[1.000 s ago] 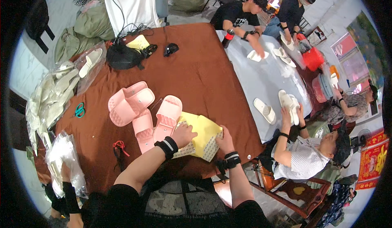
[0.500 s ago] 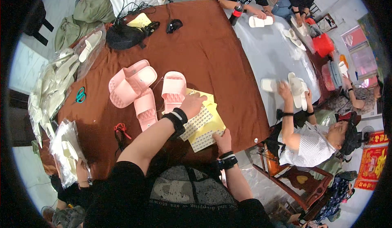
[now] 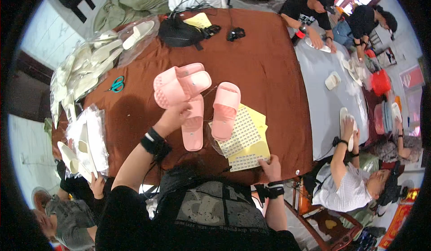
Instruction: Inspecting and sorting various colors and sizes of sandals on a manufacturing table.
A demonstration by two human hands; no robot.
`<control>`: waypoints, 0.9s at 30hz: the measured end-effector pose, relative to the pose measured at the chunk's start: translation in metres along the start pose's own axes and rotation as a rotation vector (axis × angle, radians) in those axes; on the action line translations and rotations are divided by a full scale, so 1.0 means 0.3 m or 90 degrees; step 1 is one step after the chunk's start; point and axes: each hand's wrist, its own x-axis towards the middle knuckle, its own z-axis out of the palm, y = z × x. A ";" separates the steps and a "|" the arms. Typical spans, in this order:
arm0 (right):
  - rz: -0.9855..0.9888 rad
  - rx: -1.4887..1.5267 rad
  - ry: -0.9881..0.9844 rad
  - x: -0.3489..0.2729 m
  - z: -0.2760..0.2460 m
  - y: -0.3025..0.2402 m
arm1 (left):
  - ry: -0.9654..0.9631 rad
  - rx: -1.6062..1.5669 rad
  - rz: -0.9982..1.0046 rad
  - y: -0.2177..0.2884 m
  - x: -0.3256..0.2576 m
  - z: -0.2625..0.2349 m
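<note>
Several pink slippers lie before me on the brown cloth. Two rest overlapped [image 3: 186, 87], one slipper [image 3: 193, 132] sits below them, and another slipper [image 3: 225, 112] stands right of that, partly over the sticker sheets. My left hand [image 3: 173, 117] is at the left edge of the lower slipper, its fingers drawn together; whether they hold something small cannot be made out. My right hand [image 3: 271, 166] pinches the near right corner of the yellow-backed sticker sheets [image 3: 244, 136], which carry rows of small printed labels.
Teal scissors [image 3: 117, 84], a black bag [image 3: 179, 32] and bagged white slippers [image 3: 85, 67] lie on the brown-covered table [image 3: 269, 71]. A co-worker's hand at lower left handles white slippers [image 3: 74, 161]. Other people handle slippers at the grey table [image 3: 314, 103] on the right.
My left hand has moved left from the sticker sheets to the pink slippers. My right hand still holds the sheets' corner. The view has shifted, and co-workers' hands have moved.
</note>
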 end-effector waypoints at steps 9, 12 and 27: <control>-0.128 -0.095 -0.015 0.078 -0.128 -0.259 | 0.122 0.055 -0.161 -0.242 -0.199 -0.060; -0.143 -0.050 -0.090 0.110 -0.068 -0.363 | 0.095 0.018 -0.193 -0.248 -0.197 -0.001; -0.180 0.077 -0.272 0.186 0.107 -0.341 | 0.001 -0.192 -0.154 -0.257 -0.192 0.205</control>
